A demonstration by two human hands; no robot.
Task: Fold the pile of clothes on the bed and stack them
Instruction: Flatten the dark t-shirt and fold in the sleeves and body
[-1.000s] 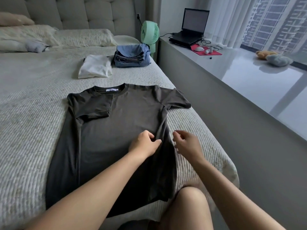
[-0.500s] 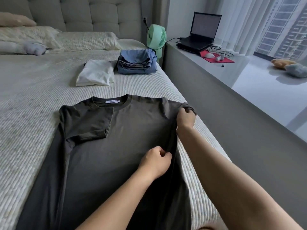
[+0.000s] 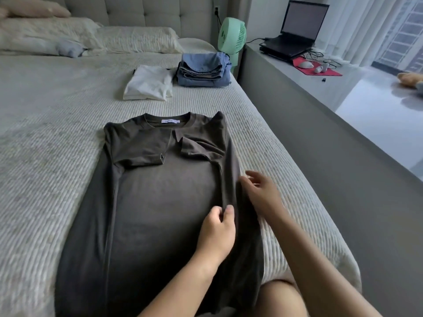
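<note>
A dark grey T-shirt (image 3: 160, 191) lies flat on the bed (image 3: 45, 156), collar away from me, both sleeves folded in over the chest. My left hand (image 3: 217, 229) pinches the folded right edge of the shirt at about mid-length. Just right of that fold my right hand (image 3: 261, 193) hovers with fingers loosely spread, holding nothing. Farther up the bed lie a folded white garment (image 3: 148, 84) and a stack of folded blue and denim clothes (image 3: 202, 69) side by side.
Pillows (image 3: 135, 40) line the headboard. A green fan (image 3: 231, 36) stands at the bed's far right corner. Along the right runs a grey ledge (image 3: 320, 124) carrying a laptop (image 3: 295, 33) and a red mouse pad (image 3: 318, 68). My bare knee (image 3: 281, 298) shows at the bottom.
My right hand folded the right sleeve in over the chest, let it go and drew back beside my left hand. The left hand kept its pinch on the shirt's side.
</note>
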